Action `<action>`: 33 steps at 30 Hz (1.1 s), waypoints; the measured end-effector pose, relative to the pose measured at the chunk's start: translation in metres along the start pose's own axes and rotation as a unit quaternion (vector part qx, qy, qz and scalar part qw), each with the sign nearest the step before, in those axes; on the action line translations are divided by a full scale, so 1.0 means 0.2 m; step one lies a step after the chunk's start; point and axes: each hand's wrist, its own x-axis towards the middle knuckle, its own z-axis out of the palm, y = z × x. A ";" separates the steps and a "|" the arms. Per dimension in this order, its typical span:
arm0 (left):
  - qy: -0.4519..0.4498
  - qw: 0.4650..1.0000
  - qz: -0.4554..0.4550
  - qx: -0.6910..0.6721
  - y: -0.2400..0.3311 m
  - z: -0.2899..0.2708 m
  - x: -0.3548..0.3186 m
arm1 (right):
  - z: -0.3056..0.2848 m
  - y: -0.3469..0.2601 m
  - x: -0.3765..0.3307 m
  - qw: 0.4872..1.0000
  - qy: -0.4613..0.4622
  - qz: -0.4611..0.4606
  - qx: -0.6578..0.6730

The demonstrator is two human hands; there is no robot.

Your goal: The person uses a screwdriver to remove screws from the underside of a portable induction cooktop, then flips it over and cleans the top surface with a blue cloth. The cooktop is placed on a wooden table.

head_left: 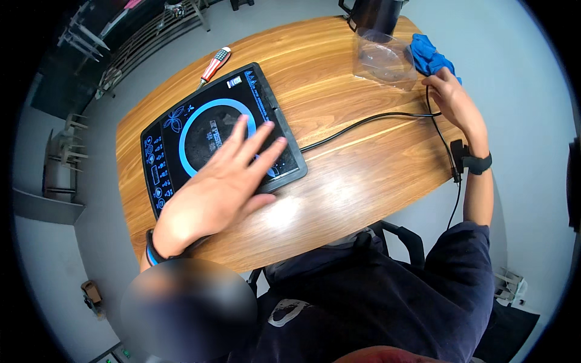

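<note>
A black induction cooker with a blue ring and blue icons lies on the round wooden table. My left hand hovers flat over its right half, palm down, fingers spread, holding nothing. From the cooker's right side, its black power cable runs across the table. My right hand rests near the table's far right edge with its fingers closed on a loop of that cable. From there the cable drops off the table edge. A blue cloth lies just beyond this hand.
A clear plastic container stands at the back right, with a black jug behind it. A screwdriver with a red and white handle lies behind the cooker. A black chair armrest shows under the table's near edge.
</note>
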 end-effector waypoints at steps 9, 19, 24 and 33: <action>-0.042 0.998 0.007 0.050 0.05 0.12 0.28 | -0.02 0.05 -0.17 0.971 -0.127 0.201 0.025; -0.013 0.998 0.037 0.042 0.02 0.11 0.25 | 0.15 0.08 -0.22 0.971 -0.193 0.119 0.071; -0.020 0.999 0.031 0.035 0.02 0.09 0.23 | 0.08 -0.05 -0.15 0.948 -0.251 0.091 0.171; 0.016 0.999 0.039 -0.013 0.01 0.04 0.17 | 0.02 -0.52 0.30 0.828 -0.150 -0.014 0.540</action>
